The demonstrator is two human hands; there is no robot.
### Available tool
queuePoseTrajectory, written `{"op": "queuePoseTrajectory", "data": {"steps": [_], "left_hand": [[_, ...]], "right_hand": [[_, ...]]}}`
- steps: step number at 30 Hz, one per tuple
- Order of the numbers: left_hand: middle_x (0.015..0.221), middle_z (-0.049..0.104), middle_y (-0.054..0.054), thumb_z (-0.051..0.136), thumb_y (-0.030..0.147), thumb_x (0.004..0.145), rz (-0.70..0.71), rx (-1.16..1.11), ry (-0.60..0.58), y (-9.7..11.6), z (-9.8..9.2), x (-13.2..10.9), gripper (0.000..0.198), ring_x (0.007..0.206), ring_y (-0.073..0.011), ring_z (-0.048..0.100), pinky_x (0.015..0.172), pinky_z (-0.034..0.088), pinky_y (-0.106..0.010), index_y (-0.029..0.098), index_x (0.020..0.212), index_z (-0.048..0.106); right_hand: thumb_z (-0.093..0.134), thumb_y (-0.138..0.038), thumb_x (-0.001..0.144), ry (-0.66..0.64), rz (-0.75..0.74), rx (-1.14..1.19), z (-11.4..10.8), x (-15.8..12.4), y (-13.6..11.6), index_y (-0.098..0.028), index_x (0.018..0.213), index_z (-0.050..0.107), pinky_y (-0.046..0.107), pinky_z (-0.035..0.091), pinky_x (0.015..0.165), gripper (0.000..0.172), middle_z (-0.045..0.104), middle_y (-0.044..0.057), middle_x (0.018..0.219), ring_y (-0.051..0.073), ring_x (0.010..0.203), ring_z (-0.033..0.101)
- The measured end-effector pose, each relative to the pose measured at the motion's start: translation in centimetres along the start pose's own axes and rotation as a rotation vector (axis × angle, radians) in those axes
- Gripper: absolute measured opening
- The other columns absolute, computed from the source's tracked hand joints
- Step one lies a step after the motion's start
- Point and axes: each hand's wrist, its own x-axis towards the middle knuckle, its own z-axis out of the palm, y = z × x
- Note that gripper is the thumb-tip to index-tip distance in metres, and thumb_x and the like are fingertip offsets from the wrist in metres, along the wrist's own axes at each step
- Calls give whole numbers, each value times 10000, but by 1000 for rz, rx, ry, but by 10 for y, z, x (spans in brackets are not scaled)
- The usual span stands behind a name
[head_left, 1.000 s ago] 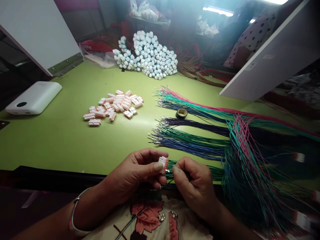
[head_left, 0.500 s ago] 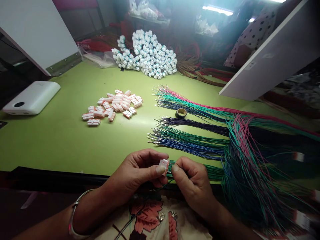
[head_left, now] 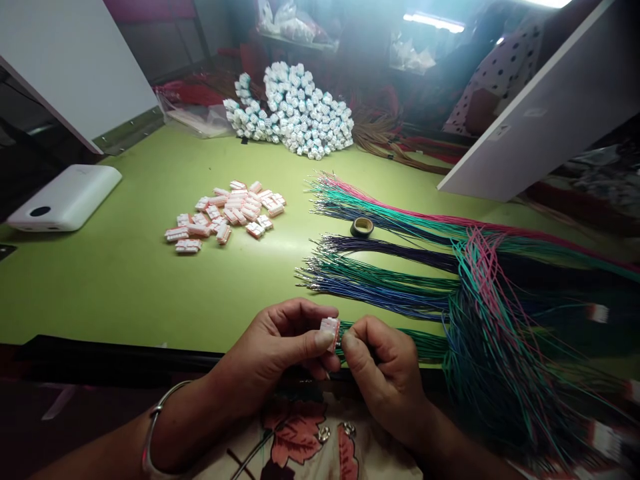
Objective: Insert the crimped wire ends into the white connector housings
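A small pink-and-white plastic connector (head_left: 330, 333) is pinched between thumb and fingers of the left hand (head_left: 273, 340), just over the near edge of the green table (head_left: 100, 293). The right hand (head_left: 383, 373) is closed in a tight pinch right beside it, and whatever is gripped there is hidden by the fingers. A bundle of thin green wires (head_left: 400, 341) runs out to the right from the connector and that hand. The connector looks very light, hard and ribbed, and is best taken by its flat sides, as it is here; slim, springy wires like these would be expected to bend easily and are best gripped close to their tips. Toward the middle of the table, a loose pile of matching connectors (head_left: 225, 213) is scattered. Long bundles of blue, green, purple and pink wires (head_left: 380, 280) are laid out with bare metal tips pointing left, and a dark roll of tape (head_left: 362, 227) sits among them. At the far edge, a heap of white connectors with wires attached (head_left: 290, 110) is banked up, while a white power bank (head_left: 65, 198) lies near the left edge.
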Motion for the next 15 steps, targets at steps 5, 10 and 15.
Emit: {"op": "queuePoseTrajectory", "data": {"steps": [5,10,15], "left_hand": [[692,714,-27,770,214,778,3,12,-19,0,1,-1,193,593,-117,668,542,546,-187,145,938,688],[694,708,-22,782,226,765,4,8,26,3,-1,0,204,588,-118,666,530,536,-184,149,927,686],[688,705,-15,778,233,770,-2,2,34,1,-1,-1,188,585,-118,664,520,524,-180,166,919,685]], "right_hand": [[524,-193,941,-42,-8,45,-1,0,-1,-173,727,544,190,327,476,216,549,-41,618,69,507,442],[498,-204,946,-49,-26,-22,-5,0,3,-178,771,544,215,350,530,183,532,-28,660,94,569,456],[503,-147,912,-56,-111,-141,-5,0,3,-186,781,537,235,366,573,141,545,-18,674,111,600,486]]}}
